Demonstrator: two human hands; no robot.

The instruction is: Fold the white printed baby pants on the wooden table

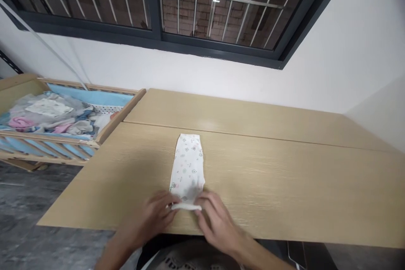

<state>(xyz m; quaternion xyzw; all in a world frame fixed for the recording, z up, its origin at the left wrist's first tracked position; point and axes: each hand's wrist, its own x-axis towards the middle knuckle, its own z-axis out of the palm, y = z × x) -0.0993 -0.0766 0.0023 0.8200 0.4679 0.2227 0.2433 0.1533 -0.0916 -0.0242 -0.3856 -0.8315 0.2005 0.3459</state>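
A white cloth garment (187, 164) with a small printed pattern lies lengthwise on the wooden table, folded to a narrow strip. Its near end is lifted and turned up into a pale edge. My left hand (160, 211) pinches the left corner of that edge between thumb and fingers. At the right corner, my right hand (217, 217) grips the same edge in a like pinch. Both hands are close to the table's front edge, and the far end of the garment lies flat. Which kind of garment it is, I cannot tell for certain.
The light wooden table (284, 181) has a seam running across it and meets the white wall at the back. To the left stands a wooden crib (107, 128) with blue lining, piled with clothes (50, 112). A barred window (215, 8) is above.
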